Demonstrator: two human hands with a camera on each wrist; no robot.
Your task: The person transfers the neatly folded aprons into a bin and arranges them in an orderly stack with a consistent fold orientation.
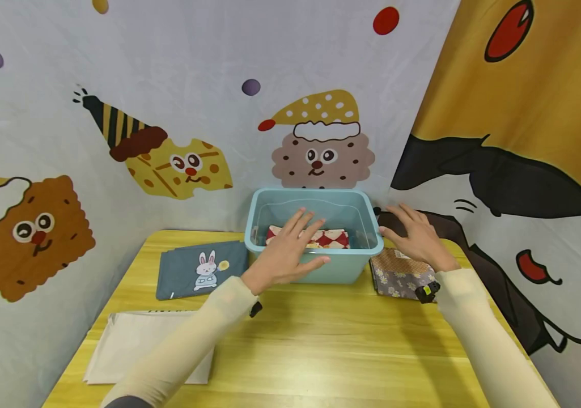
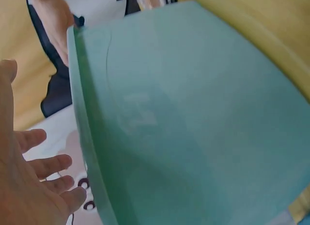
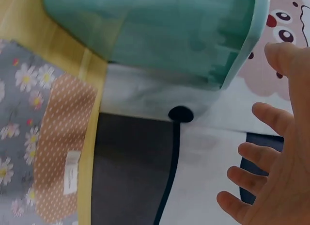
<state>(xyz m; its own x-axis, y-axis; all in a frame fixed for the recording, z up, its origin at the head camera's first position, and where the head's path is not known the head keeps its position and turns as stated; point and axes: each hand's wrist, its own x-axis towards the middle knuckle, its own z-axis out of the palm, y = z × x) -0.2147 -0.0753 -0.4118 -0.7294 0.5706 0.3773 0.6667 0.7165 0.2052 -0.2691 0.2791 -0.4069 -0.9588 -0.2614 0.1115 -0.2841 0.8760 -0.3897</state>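
A light blue-green plastic bin [image 1: 328, 267] stands at the back of the table, with a folded red-and-white patterned cloth [image 1: 335, 239] inside, partly hidden by my left hand [image 1: 286, 252]. That hand hovers over the bin's front rim, fingers spread and holding nothing. In the left wrist view its fingers [image 2: 51, 164] show beside the bin's rim. My right hand [image 1: 418, 237] is at the bin's right side, fingers extended and nothing in them. The right wrist view shows the same hand [image 3: 276, 152] apart from the bin wall.
Left of the bin lies a folded blue-grey cloth [image 1: 183, 272] with a rabbit print. A folded off-white cloth [image 1: 132, 340] is at the table's front left. Folded flowered cloth [image 1: 392, 283] with a brown dotted part sits right of the bin. Printed curtains [image 1: 193, 68] hang behind.
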